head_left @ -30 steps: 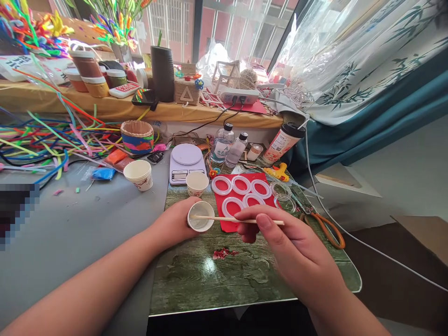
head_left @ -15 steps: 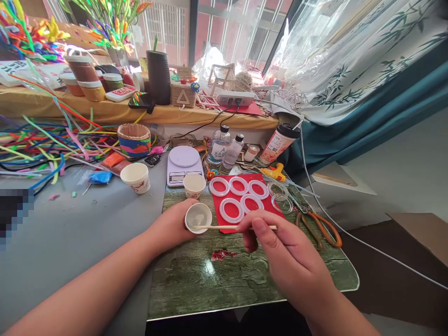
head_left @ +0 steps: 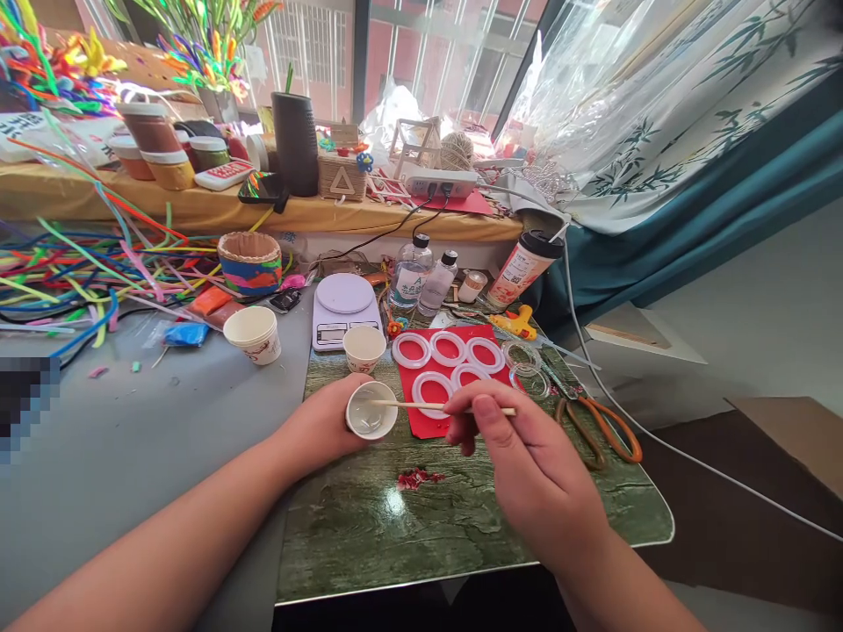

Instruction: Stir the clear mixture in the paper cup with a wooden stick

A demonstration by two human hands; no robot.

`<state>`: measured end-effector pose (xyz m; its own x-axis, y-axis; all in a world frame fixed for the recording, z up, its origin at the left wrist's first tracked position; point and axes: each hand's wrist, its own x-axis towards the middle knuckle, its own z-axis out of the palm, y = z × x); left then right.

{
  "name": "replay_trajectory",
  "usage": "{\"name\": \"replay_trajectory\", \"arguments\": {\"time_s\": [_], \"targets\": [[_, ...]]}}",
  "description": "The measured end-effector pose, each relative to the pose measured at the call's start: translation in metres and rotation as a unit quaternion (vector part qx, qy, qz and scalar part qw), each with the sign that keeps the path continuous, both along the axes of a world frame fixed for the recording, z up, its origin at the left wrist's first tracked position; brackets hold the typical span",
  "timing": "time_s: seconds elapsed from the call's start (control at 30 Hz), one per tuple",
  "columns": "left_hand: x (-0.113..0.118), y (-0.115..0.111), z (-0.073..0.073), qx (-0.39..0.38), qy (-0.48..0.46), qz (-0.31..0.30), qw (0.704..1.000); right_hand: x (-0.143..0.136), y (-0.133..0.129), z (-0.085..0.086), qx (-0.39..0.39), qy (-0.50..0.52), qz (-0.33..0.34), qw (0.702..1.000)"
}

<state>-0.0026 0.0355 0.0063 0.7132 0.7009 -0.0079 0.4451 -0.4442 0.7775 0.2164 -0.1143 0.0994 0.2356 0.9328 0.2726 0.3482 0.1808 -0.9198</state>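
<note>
Pinching wooden stick (head_left: 414, 405) in right hand (head_left: 536, 452), clasping paper cup (head_left: 390, 421) in left hand (head_left: 326, 417); apparently mid-stir, with clear liquid (head_left: 365, 420) already inside.

One head view, looking forward and down from above the near edge; green tabletop (head_left: 474, 527) close in at six o'clock; left hand (head_left: 333, 417) near eight, right hand (head_left: 536, 461) between four and five, both close; paper cup (head_left: 369, 421) at seven, seen into from above; window (head_left: 448, 53) farther off, at twelve.
</note>
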Motion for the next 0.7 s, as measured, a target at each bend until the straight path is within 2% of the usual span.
{"name": "replay_trajectory", "arguments": {"time_s": [0.07,0.2,0.33,0.4,0.5,0.63,0.7], "targets": [[-0.0003,0.0000,-0.0004,-0.001,0.000,0.000,1.000,-0.0003,0.0012,-0.0022,-0.020,0.009,0.014,1.000],[-0.0008,0.0003,-0.0014,0.003,0.006,-0.001,1.000,-0.0024,0.0041,-0.0031,0.001,-0.001,-0.040,0.999],[-0.0002,0.0002,-0.0012,0.000,-0.001,0.003,1.000,-0.0038,0.0054,-0.0014,-0.006,0.025,0.042,0.999],[0.0002,0.0000,-0.0010,0.002,0.002,0.006,1.000,-0.0033,0.0052,-0.0010,-0.018,0.017,0.030,0.999],[0.0004,-0.0002,-0.0007,0.006,0.005,0.000,1.000,-0.0034,0.0055,-0.0003,0.007,0.005,-0.018,1.000],[0.0005,-0.0002,-0.0006,0.003,0.001,0.001,1.000,-0.0056,0.0068,0.0006,-0.004,0.012,0.036,0.999],[0.0007,0.0000,-0.0006,0.004,0.003,0.002,1.000,-0.0058,0.0076,0.0003,-0.006,0.004,0.013,1.000]]}}
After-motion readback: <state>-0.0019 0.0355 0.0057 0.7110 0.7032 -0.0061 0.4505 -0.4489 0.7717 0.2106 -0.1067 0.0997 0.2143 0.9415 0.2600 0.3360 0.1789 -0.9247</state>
